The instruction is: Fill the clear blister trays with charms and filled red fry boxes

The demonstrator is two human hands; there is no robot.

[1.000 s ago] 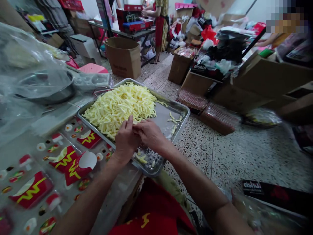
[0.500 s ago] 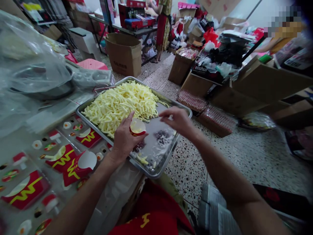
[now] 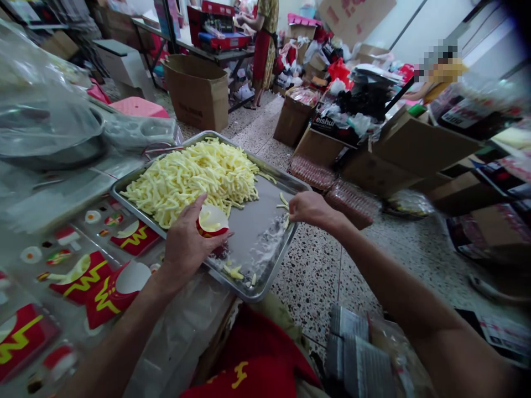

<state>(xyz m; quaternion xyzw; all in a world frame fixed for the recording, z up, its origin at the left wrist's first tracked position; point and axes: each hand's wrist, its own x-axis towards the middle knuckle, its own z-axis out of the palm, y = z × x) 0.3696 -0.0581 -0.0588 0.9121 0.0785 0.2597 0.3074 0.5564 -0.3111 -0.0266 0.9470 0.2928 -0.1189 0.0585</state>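
Observation:
My left hand (image 3: 188,235) grips a red fry carton (image 3: 213,219) with a white inside, tilted so its mouth faces up; a few pale yellow pieces show in it. Beneath it lies a metal tray (image 3: 243,229), its far left part heaped with pale yellow fry-shaped sticks (image 3: 194,174). My right hand (image 3: 311,209) is at the tray's right rim, fingers drawn together. Several loose sticks lie by its fingertips; whether any are pinched is hidden. White powder (image 3: 267,243) is spread on the tray's near right part, with a few stick bits (image 3: 234,271) at the near edge.
Left of the tray, an opened red carton (image 3: 118,287) lies on plastic-covered printed sheets (image 3: 31,254). A metal bowl (image 3: 62,146) stands behind them under clear plastic. Cardboard boxes (image 3: 197,91) and packed bags crowd the speckled floor (image 3: 315,276). A person (image 3: 265,44) stands far back.
My right hand has moved right from over the tray to its right rim, and its fingers have closed together. My left hand still holds the carton. The view has shifted slightly.

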